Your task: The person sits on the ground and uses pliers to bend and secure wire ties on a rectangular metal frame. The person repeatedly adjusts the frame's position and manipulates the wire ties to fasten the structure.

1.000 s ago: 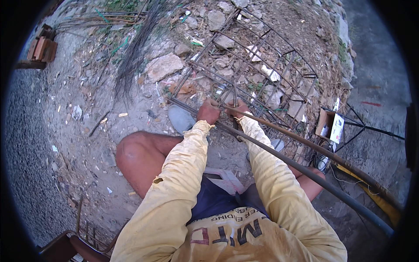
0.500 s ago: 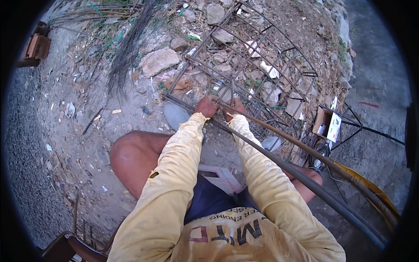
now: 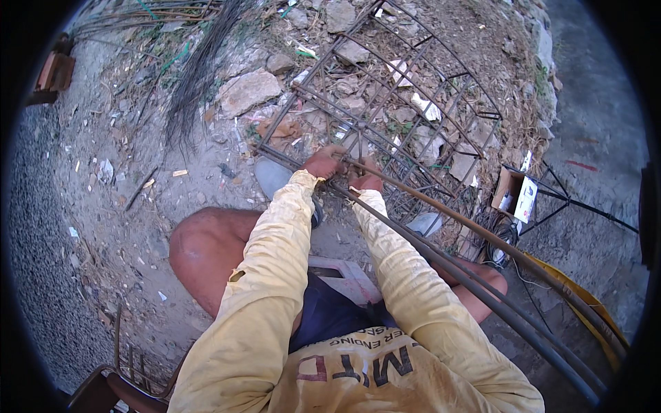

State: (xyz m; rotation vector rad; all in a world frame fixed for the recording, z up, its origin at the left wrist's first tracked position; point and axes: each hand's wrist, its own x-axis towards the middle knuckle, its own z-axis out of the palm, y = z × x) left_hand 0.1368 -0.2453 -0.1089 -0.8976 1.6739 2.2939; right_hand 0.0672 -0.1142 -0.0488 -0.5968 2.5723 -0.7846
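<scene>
At a joint of the rusty rebar frame (image 3: 394, 86), my two hands work close together. My left hand (image 3: 325, 163) is closed, its fingers curled in at the bars on the joint's left side. Just right of it, my right hand (image 3: 367, 176) is closed too, below the end of a long brown rebar (image 3: 447, 212). Whatever small thing the fingers pinch is too small to make out. Long dark rebars (image 3: 475, 278) run from under my hands past my right forearm to the lower right.
Broken stones (image 3: 249, 93) lie under and beside the frame. A bundle of thin dark wire (image 3: 200, 79) is at the upper left. To the right are an open small box (image 3: 515, 195), a black stand (image 3: 568, 199) and a yellow strip (image 3: 575, 289). Bricks (image 3: 56, 72) sit far left.
My left hand has turned slightly and shifted a little left. My right hand has dropped slightly. The dark rebars at the lower right have spread a little apart.
</scene>
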